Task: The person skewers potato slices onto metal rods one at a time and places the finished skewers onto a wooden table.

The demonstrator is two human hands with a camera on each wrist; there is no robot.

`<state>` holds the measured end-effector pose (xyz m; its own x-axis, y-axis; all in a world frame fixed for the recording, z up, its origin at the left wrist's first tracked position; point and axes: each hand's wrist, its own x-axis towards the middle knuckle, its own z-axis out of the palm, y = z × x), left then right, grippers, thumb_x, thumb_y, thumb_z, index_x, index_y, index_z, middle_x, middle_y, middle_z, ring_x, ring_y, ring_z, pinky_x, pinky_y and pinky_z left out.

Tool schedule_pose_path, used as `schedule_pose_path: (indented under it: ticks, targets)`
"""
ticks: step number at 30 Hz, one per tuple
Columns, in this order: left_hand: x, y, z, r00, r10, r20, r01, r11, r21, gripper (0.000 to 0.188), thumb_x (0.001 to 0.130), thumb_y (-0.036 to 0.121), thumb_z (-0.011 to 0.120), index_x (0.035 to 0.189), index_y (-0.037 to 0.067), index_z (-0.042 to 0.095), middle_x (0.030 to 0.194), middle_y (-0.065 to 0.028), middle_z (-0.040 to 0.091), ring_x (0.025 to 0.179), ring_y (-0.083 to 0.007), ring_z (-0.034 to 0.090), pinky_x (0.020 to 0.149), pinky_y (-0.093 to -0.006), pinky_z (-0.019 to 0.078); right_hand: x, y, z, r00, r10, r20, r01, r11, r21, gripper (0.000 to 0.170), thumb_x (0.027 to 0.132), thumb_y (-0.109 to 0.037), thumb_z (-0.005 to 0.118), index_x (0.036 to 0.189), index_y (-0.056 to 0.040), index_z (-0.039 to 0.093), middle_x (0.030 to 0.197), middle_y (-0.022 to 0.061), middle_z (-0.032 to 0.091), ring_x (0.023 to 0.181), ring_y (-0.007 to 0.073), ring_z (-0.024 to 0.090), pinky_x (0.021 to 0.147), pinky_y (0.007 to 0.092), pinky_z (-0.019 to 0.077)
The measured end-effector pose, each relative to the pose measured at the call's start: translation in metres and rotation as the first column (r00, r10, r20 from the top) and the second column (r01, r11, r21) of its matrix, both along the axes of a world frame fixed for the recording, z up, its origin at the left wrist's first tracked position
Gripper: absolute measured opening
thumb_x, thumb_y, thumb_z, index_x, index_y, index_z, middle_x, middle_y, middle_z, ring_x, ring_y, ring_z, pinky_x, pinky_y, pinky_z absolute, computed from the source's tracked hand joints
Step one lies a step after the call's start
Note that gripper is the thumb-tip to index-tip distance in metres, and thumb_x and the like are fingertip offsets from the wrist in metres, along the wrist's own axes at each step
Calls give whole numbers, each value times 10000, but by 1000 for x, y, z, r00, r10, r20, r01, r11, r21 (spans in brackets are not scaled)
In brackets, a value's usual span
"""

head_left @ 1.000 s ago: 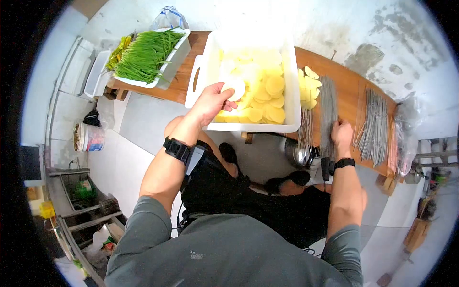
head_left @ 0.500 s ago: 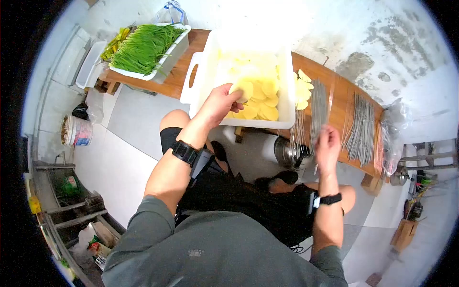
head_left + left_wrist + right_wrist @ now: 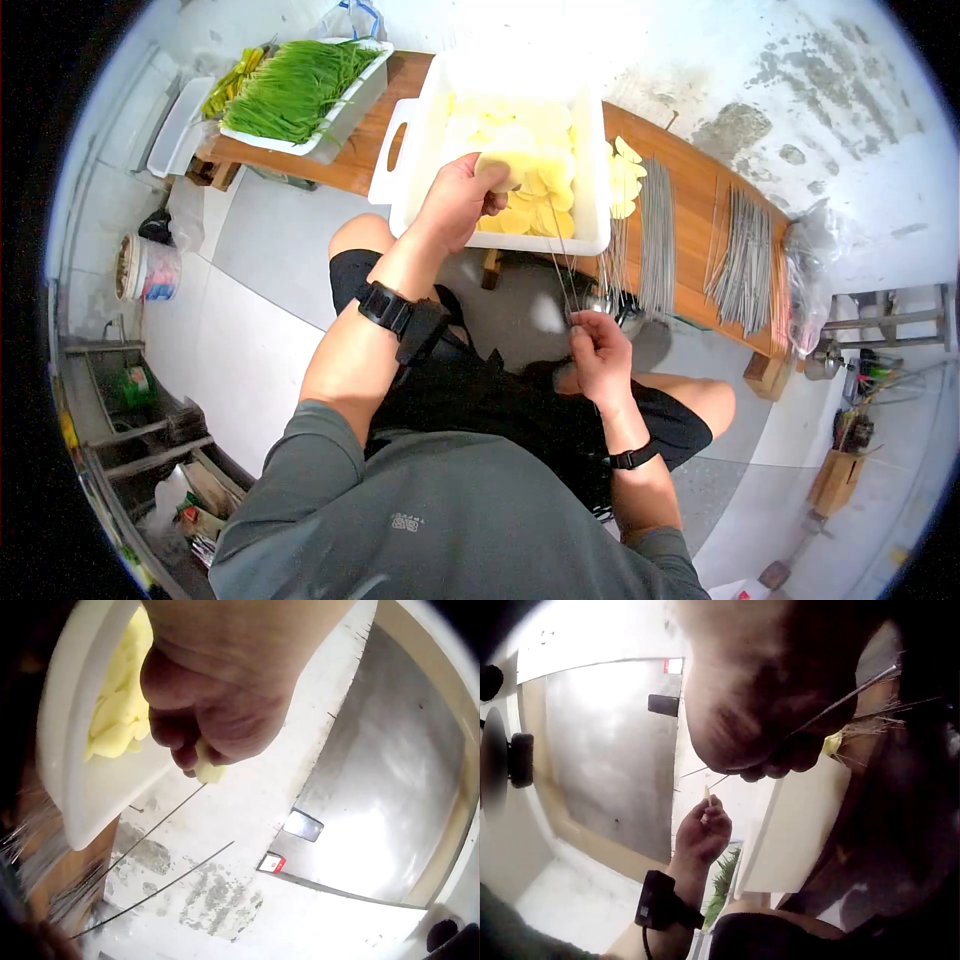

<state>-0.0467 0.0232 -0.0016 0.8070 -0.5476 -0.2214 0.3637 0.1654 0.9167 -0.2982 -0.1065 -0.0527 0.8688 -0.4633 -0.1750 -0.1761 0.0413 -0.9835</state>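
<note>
My left hand (image 3: 455,205) pinches a pale yellow potato slice (image 3: 211,774) between thumb and fingers, over the front of a white plastic tub (image 3: 560,242). The tub holds many more potato slices (image 3: 520,218). Lower and to the right, in front of the tub, my right hand (image 3: 602,358) grips two thin metal skewers (image 3: 161,819) that point up toward the left hand. In the left wrist view one skewer's tip is right at the held slice's edge, and the other ends apart from it. The right hand's fingertips are partly hidden in its wrist view.
Beside the tub lie skewers threaded with potato slices (image 3: 625,182). Bare skewers (image 3: 656,240) lie in bundles further right on the wooden bench (image 3: 695,215), near a clear plastic bag (image 3: 815,260). Long green stalks (image 3: 300,90) fill a white tray at left. A bucket (image 3: 150,268) stands on the floor.
My right hand has left the skewer bundle on the bench and moved left, now holding two skewers near the tub's front. The left hand stays over the tub with its slice.
</note>
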Motion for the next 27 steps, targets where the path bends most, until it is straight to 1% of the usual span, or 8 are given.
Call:
schedule_pose_path:
  ticks: [2,6,8,11,16,21,24,27]
  targets:
    - [-1,1,0,1000,8,7,-8,1000,-12,113,930,150,568,984,54,592,806,-14,599,603,-78,463,542,-221,383,-2,-1,4,1000,2,-20,-4,993,-120,166,907,-62,600,1063,-9,614,788,16,635,691,61,539,626,226,453]
    - [1,1,-1,999,-14,45,14,1000,-9,135,931,135,562,1020,35,578,832,-21,599,607,-73,449,540,-220,373,-2,0,3,1000,2,-17,-3,999,-51,177,902,-75,614,1065,-7,630,776,22,644,682,65,544,620,233,457]
    - [0,0,-2,999,-19,47,20,1000,-10,140,930,132,565,1024,29,576,835,-20,598,605,-71,444,539,-217,372,-2,1,0,999,32,10,-30,989,-146,187,898,-88,626,1063,-1,635,787,29,653,691,67,552,632,235,463]
    - [-1,-2,0,998,-19,61,19,1000,1,143,928,124,569,1026,21,576,837,-19,597,600,-69,439,536,-212,371,-2,3,4,999,18,-32,-23,984,-174,184,897,-95,629,1053,0,644,787,27,655,700,66,557,643,236,468]
    - [-2,-4,1,996,-6,94,2,999,40,142,926,117,573,1026,17,583,839,-20,602,589,-64,437,524,-206,369,-4,2,8,1000,15,-19,-18,985,-174,188,896,-92,628,1054,9,645,788,30,657,709,66,562,651,235,473]
    - [-3,-5,1,998,-9,63,8,1000,9,147,924,106,563,1041,22,593,839,-22,610,584,-56,439,506,-189,360,-5,2,6,1000,5,-15,-7,989,-150,190,898,-91,628,1054,15,645,787,30,656,709,64,560,652,231,473]
    - [-3,-6,-2,997,-7,78,8,1000,-12,146,924,106,559,1040,24,593,837,-24,610,585,-55,439,506,-186,360,-6,4,6,1000,6,-24,-9,990,-142,188,896,-85,633,1056,13,647,798,28,657,720,62,562,664,228,475]
    - [-3,-7,0,997,-14,70,14,1000,-1,150,924,107,558,1044,22,587,836,-23,606,585,-55,439,504,-185,359,-7,6,1,1000,-10,-5,10,991,-137,186,894,-79,637,1055,12,648,810,29,662,727,67,563,677,229,477]
